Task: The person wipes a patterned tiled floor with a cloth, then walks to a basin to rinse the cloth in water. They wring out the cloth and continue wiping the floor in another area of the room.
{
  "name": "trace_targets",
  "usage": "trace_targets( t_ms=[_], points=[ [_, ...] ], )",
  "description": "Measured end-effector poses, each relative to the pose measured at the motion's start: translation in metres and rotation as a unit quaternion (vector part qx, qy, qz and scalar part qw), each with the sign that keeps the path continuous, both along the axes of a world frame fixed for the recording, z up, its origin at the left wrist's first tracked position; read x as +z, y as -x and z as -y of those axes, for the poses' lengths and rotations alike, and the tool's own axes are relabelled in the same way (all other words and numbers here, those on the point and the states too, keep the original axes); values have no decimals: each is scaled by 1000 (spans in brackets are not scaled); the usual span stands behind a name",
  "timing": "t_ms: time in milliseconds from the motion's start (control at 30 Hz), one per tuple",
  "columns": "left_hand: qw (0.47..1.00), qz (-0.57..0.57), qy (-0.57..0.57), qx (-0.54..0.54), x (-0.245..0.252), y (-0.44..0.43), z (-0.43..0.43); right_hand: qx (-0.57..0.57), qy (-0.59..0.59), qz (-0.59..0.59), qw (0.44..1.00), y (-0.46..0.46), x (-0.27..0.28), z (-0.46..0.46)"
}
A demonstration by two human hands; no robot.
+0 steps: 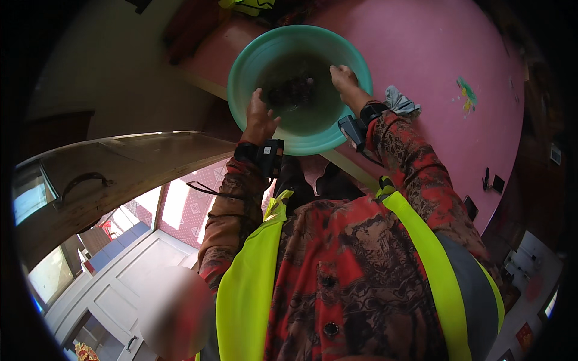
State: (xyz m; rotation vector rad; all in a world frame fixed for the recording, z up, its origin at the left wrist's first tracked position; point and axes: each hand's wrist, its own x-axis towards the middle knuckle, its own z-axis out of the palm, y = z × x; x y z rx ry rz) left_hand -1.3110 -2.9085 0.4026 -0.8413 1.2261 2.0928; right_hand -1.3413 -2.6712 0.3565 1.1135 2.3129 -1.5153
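A green plastic basin [246,54] is in front of me, holding murky water [311,119]. In the water lies a dark wet clump [291,92], which may be cloth; its exact kind cannot be made out. My left hand [261,115] is over the basin's near left side, its fingers apart and nothing in it. Over the right side of the basin is my right hand [347,83], with curled fingers. Nothing held shows in it, but its palm side is hidden. Black devices are strapped to both wrists.
The basin stands at the edge of a broad pink surface [433,58]. A crumpled grey cloth [402,101] lies beside my right wrist. Small dark objects [496,182] lie at the right edge. To my left is a wooden door [131,155] with a handle.
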Motion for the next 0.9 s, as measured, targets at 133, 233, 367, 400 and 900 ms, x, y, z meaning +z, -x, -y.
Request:
trace_targets(
  t_ms=[133,233,367,400,900],
  points=[
    [998,49,-3,-28,-35,28,0,38,-166,38,985,10,-13,16],
    [992,103,12,-68,-52,43,-4,-20,-246,57,967,3,-30,60],
    [981,138,-94,-103,-74,52,-12,116,-38,-73,990,7,-43,100],
    [972,161,-155,-76,-80,55,-13,110,24,-104,988,6,-41,108],
    [951,-3,-307,39,-35,62,-32,176,18,-206,962,15,3,119]
  ],
)
